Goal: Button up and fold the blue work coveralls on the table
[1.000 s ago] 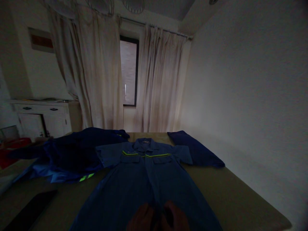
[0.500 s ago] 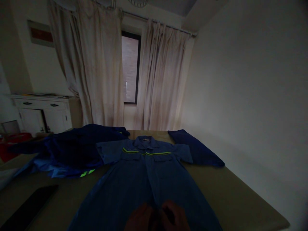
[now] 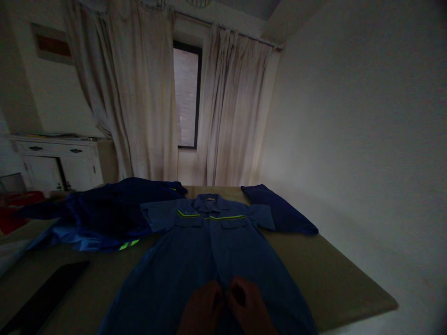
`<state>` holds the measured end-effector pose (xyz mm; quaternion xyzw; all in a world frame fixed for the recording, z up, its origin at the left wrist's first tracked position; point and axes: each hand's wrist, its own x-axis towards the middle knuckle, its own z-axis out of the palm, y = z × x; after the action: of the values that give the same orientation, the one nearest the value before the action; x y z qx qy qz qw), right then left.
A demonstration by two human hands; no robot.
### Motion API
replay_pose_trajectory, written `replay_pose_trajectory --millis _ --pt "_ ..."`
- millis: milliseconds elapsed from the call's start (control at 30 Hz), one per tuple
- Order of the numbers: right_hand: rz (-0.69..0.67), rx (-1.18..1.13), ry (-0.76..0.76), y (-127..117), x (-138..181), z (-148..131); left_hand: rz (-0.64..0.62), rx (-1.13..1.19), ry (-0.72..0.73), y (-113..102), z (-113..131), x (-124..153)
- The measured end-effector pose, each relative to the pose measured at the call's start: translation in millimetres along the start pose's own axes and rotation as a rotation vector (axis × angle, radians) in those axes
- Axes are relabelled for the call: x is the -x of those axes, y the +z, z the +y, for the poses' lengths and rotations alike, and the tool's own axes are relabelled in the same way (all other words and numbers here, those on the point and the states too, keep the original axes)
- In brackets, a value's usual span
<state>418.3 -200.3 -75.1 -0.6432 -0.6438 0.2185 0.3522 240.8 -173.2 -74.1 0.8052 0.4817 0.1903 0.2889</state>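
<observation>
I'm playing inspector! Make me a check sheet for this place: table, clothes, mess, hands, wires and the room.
Surface: brownish table, dimly lit
Things: blue short-sleeved shirt, spread front up, collar at the far end
Clutter: heap of blue clothes on the left, dark blue cloth on the right, dark flat object near left
Hands: left hand and right hand close together at the shirt's front; grip unclear
Cables: nothing seen
Surroundings: curtains, window, white cabinet

Shirt (image 3: 188, 256) on table (image 3: 335, 279) — garment pile (image 3: 104, 211) left, cloth (image 3: 288, 211) right (curtains (image 3: 146, 102) behind).
</observation>
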Motion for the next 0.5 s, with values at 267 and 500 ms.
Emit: replay_pose_trajectory --millis 267,500 --pt "0.002 -0.040 -0.023 3 4 11 0.016 0.149 0.033 -4 -4 -1" --pt "0.026 -0.005 -0.028 -5 0 -3 0.070 0.234 0.089 -5 -4 4"
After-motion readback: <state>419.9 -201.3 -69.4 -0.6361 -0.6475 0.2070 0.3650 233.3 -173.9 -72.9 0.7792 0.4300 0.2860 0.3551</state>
